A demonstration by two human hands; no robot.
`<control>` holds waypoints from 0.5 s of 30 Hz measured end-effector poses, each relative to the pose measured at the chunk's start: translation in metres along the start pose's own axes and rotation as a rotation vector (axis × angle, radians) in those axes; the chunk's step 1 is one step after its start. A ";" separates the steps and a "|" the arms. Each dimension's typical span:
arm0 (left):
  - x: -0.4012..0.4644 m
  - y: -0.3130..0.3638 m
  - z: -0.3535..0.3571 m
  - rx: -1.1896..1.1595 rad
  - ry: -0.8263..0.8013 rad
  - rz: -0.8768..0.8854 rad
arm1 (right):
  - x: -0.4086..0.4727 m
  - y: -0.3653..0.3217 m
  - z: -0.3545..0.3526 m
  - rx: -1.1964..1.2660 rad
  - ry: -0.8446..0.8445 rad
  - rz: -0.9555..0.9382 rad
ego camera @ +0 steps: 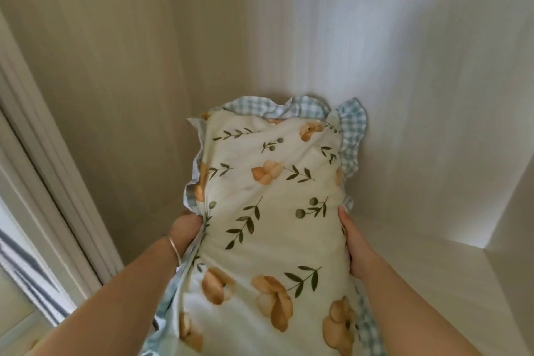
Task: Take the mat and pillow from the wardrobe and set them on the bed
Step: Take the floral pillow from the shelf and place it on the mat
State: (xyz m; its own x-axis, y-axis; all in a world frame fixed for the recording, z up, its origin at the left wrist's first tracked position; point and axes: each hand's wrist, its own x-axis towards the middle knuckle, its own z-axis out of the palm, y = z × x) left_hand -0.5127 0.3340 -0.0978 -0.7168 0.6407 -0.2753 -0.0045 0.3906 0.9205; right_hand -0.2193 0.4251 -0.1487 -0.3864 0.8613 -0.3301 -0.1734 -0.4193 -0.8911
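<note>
The pillow (268, 211) is being held inside the wardrobe (404, 95), gripped at its sides by the left hand (186, 230) and right hand (354, 243). Slipping on loose fabric is being risked. The frill is being pressed against the back wall; no mat is being seen.

Pillow (268, 211) inside wardrobe (404, 66), left hand (185, 228) and right hand (354, 243) flanking.

Soft matt cloth pillow (271, 211), floral print with gingham frill; matt pale wood-grain wardrobe panels (404, 81); thin shiny metal bangle (174, 248) at 8 o'clock.
</note>
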 end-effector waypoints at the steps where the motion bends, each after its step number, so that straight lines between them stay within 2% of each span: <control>1: -0.006 -0.003 0.000 0.005 -0.028 0.007 | -0.001 -0.003 -0.001 0.001 -0.002 -0.046; 4: -0.023 -0.003 0.002 -0.441 -0.160 0.013 | -0.011 -0.011 -0.001 0.050 0.016 -0.150; 6: -0.023 -0.005 0.002 -0.566 -0.330 0.042 | -0.015 -0.013 -0.004 0.027 0.029 -0.174; 8: -0.030 -0.005 0.000 -0.487 -0.403 0.081 | -0.017 -0.016 -0.008 0.001 0.032 -0.155; 11: -0.044 0.000 -0.002 -0.206 -0.273 0.134 | -0.019 -0.021 -0.011 -0.087 0.035 -0.132; 15: -0.061 0.010 -0.011 -0.169 -0.198 0.127 | -0.022 -0.030 0.000 -0.149 0.011 -0.169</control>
State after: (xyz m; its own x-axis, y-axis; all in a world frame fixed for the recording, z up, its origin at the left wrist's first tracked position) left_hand -0.4765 0.2913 -0.0683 -0.5686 0.8006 -0.1888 -0.0517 0.1943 0.9796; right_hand -0.2059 0.4191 -0.1144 -0.3535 0.9190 -0.1747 -0.0988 -0.2224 -0.9699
